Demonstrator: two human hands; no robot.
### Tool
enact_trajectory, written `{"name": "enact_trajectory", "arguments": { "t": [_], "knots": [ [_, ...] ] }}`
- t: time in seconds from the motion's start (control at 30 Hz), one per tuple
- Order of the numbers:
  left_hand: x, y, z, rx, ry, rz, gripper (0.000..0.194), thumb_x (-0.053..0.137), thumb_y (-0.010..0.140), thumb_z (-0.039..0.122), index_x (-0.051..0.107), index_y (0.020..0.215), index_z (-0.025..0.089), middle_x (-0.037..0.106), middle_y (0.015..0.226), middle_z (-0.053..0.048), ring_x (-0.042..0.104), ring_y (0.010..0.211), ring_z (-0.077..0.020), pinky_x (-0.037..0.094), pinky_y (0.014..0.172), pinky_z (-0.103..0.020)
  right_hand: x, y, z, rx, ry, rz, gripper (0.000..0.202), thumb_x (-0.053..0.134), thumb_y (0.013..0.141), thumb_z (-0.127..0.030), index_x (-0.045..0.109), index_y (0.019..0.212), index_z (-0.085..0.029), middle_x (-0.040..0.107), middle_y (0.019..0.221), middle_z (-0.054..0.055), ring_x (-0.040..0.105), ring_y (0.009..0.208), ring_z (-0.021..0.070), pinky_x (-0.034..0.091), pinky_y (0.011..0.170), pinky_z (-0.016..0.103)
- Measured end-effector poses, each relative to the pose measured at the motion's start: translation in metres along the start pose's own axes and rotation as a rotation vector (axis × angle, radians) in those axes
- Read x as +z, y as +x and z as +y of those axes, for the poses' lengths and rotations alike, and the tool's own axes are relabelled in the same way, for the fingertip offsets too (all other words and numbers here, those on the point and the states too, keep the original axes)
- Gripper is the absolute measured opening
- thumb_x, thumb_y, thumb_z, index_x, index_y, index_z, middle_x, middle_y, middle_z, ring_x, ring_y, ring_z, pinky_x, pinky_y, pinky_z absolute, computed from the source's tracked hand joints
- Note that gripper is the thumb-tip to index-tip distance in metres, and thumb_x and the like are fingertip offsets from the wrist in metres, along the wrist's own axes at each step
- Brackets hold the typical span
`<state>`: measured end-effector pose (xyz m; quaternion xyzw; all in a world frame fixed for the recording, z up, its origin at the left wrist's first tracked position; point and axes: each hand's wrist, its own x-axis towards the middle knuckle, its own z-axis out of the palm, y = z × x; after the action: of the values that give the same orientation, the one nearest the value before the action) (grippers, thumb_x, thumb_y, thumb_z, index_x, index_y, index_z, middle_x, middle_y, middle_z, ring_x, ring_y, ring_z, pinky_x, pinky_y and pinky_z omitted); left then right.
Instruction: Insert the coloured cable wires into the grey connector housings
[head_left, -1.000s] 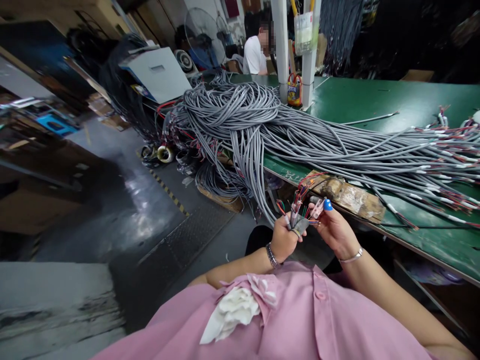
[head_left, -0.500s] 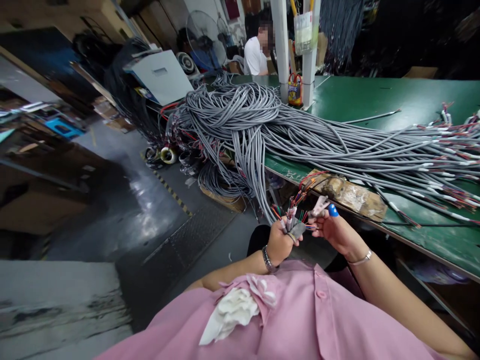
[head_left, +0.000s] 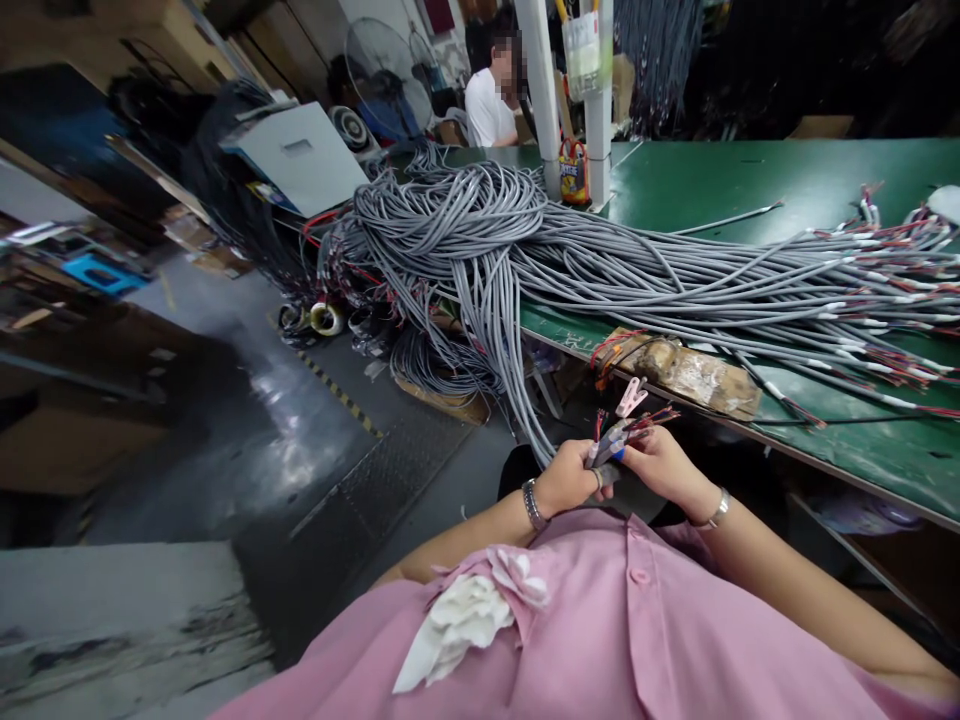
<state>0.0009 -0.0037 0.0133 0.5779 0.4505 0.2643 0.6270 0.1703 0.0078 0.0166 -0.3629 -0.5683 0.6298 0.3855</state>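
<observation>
My left hand (head_left: 566,478) is closed around the ends of several grey cables (head_left: 517,380) that hang down from the bench. Opposite it, my right hand (head_left: 666,466) is closed on the same cable ends, its thumb in a blue finger cover (head_left: 619,453) pressing against them. Thin coloured wires (head_left: 656,418) fan out from the stripped ends above the right fingers. A pink clothespin (head_left: 632,397) stands just above the bundle; whether it is clipped to the wires I cannot tell. The fingertips under the bundle are partly hidden.
A long pile of grey cables (head_left: 645,265) lies across the green bench (head_left: 750,180). A worn wooden block (head_left: 690,375) sits at its front edge. White posts (head_left: 598,140) rise from the bench; a person in white (head_left: 489,108) sits beyond. Coils (head_left: 326,319) rest on the floor.
My right hand has moved left and down onto the cable ends at my left hand. The clothespin, earlier at my right fingers, now stands above the bundle. The view has shifted slightly.
</observation>
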Motion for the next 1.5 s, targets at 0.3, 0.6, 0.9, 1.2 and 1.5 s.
{"name": "enact_trajectory", "arguments": {
  "t": [0.3, 0.6, 0.9, 1.2, 1.5],
  "knots": [
    [0.000, 0.001, 0.003, 0.067, -0.278, 0.275, 0.036, 0.068, 0.074, 0.046, 0.063, 0.069, 0.010, 0.062, 0.052, -0.004, 0.055, 0.043, -0.0108, 0.042, 0.044, -0.020, 0.000, -0.016, 0.015, 0.136, 0.123, 0.185, 0.028, 0.071, 0.077, -0.042, 0.065, 0.091, -0.019, 0.065, 0.080, 0.003, 0.056, 0.067, 0.0139, 0.045, 0.059, 0.027],
    [0.001, -0.008, 0.005, 0.049, -0.177, 0.028, 0.040, 0.071, 0.069, 0.051, 0.067, 0.064, 0.011, 0.066, 0.056, -0.007, 0.059, 0.050, -0.0139, 0.049, 0.054, -0.025, 0.024, -0.017, 0.001, 0.050, 0.254, 0.146, 0.021, 0.064, 0.083, -0.041, 0.059, 0.078, -0.021, 0.060, 0.054, -0.001, 0.055, 0.050, 0.0146, 0.041, 0.053, 0.029],
    [-0.003, -0.009, 0.000, 0.142, -0.286, 0.147, 0.040, 0.064, 0.076, 0.047, 0.066, 0.059, 0.011, 0.067, 0.059, -0.010, 0.062, 0.054, -0.0162, 0.046, 0.051, -0.024, 0.023, -0.007, -0.001, 0.083, 0.241, 0.221, 0.022, 0.070, 0.078, -0.039, 0.061, 0.075, -0.019, 0.060, 0.056, -0.001, 0.052, 0.050, 0.0118, 0.034, 0.050, 0.026],
    [0.001, -0.005, -0.005, 0.074, -0.408, 0.350, 0.040, 0.069, 0.069, 0.050, 0.064, 0.070, 0.010, 0.067, 0.059, -0.008, 0.061, 0.048, -0.0161, 0.050, 0.050, -0.027, 0.021, 0.000, 0.006, 0.088, 0.246, 0.283, 0.023, 0.076, 0.072, -0.038, 0.065, 0.073, -0.019, 0.058, 0.059, -0.001, 0.046, 0.051, 0.0113, 0.035, 0.050, 0.026],
    [0.001, 0.000, -0.004, 0.136, -0.449, 0.408, 0.037, 0.069, 0.071, 0.047, 0.062, 0.064, 0.011, 0.064, 0.055, -0.005, 0.057, 0.045, -0.0125, 0.045, 0.045, -0.023, 0.013, -0.003, 0.012, 0.090, 0.202, 0.256, 0.022, 0.076, 0.072, -0.036, 0.064, 0.070, -0.018, 0.057, 0.065, -0.001, 0.048, 0.059, 0.0119, 0.036, 0.055, 0.027]
  ]
}}
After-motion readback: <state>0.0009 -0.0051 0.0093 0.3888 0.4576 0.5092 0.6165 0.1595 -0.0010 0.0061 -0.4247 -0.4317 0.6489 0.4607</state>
